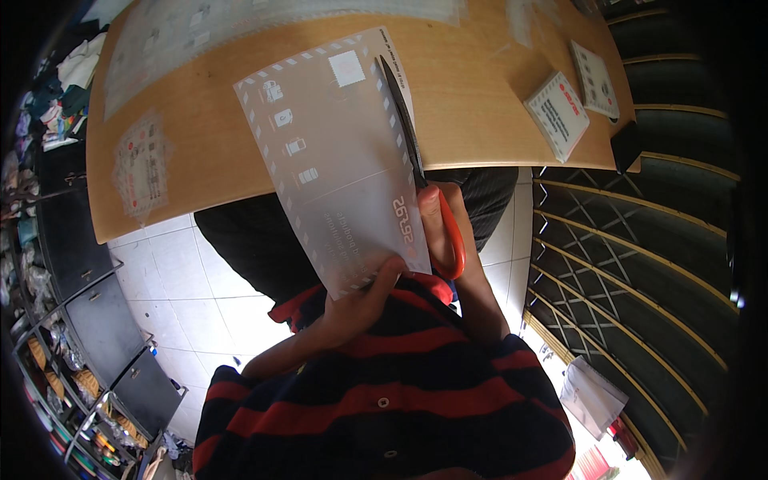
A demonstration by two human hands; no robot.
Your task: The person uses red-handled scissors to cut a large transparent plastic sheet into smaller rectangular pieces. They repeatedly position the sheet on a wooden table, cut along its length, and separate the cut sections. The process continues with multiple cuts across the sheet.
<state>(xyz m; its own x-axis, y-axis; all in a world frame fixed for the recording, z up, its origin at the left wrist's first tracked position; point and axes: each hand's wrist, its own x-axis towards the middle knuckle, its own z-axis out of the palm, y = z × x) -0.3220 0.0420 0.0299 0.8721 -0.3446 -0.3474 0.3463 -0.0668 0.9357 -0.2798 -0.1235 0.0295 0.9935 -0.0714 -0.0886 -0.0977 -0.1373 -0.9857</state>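
Observation:
A translucent frosted plastic sheet [320, 168], printed with a striped white border, small white pictures and orange marks, slants up from my lap over the table edge. Its lower end is pinched by my left hand [370, 298], thumb on top and the other fingers mostly hidden beneath. My right hand [434, 220] grips a pair of scissors [410, 132] by the orange-red handle. The long dark blades lie along the sheet's right border, with a narrow printed strip on their far side. How far apart the blades are is hard to tell.
On the brown table [480, 104], a stack of printed cards [558, 116] and another stack [594, 78] sit at the right. Clear plastic pieces [142, 168] lie at the left, larger clear sheets [216, 40] at the back. Dark cabinets [84, 240] stand left; a folding gate [624, 264] right.

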